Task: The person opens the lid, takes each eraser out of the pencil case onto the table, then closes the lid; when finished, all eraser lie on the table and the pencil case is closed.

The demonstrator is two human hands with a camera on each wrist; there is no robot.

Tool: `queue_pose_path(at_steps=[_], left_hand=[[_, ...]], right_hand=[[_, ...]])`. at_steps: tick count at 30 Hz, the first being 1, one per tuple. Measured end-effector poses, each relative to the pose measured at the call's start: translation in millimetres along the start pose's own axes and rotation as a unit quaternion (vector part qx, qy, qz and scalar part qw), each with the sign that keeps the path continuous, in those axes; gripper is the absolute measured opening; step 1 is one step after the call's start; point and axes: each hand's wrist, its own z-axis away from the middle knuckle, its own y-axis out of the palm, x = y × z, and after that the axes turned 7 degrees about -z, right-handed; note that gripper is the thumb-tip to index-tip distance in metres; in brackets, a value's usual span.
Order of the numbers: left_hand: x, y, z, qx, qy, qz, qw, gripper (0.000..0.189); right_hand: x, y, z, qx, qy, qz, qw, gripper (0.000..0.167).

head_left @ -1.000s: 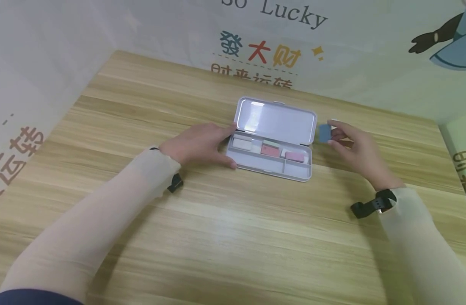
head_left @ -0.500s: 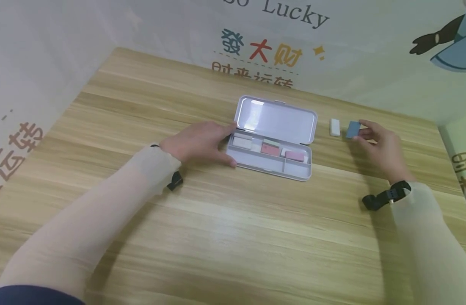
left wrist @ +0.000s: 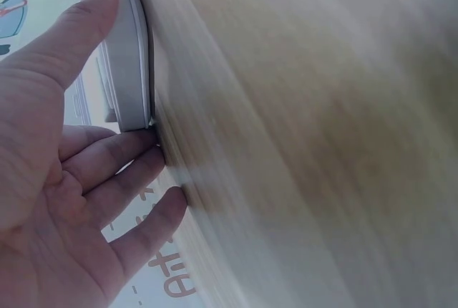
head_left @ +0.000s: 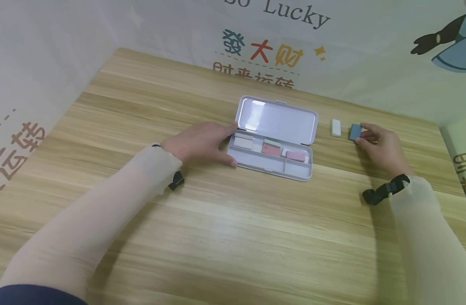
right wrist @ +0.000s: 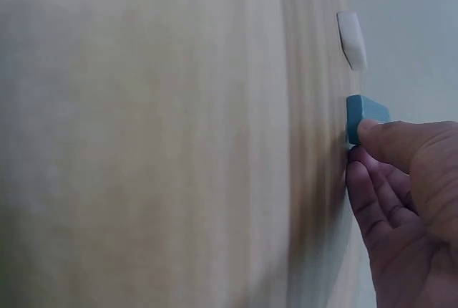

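At the left end of a pale lilac pencil case (head_left: 255, 164), my left hand (head_left: 202, 143) rests with thumb and forefinger spread across its corners. In the left wrist view, the thumb of the left hand (left wrist: 43, 172) lies against the case (left wrist: 129, 57), and the other fingertips reach its far corner and the table. My right hand (head_left: 383, 146) pinches a blue eraser (head_left: 355, 132) at the back right of the table. The right wrist view has the thumb on the blue eraser (right wrist: 354, 118), low at the tabletop. A white eraser (head_left: 335, 127) lies just left of it.
The case lid (head_left: 276, 120) is folded back toward the wall. Inside the back compartment lie a white eraser (head_left: 243, 142), a pink-and-green one (head_left: 271, 148) and a pink one (head_left: 295, 156). The wooden table (head_left: 217, 237) meets a printed wall cloth (head_left: 172, 34) behind.
My right hand has carried the blue eraser rightward, away from the case, and lowered it beside the white eraser, which has come into full view. The left hand stays at the case.
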Motion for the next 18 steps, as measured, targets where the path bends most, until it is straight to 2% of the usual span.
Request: queue_pose_path(at_steps=[5,18], left_hand=[[-0.6,-0.5,-0.3,-0.001,0.002,-0.002,1.0,0.106],[-0.8,-2.1,-0.1,0.01,-0.006,-0.003,0.9999,0.107]], right_hand=[[0.0,-3.8,-3.4,0.024,0.009,-0.001,0.9997,0.056],[-0.2,-5.4,-8.1,0.055,0.012,0.032,0.9979,0.055]])
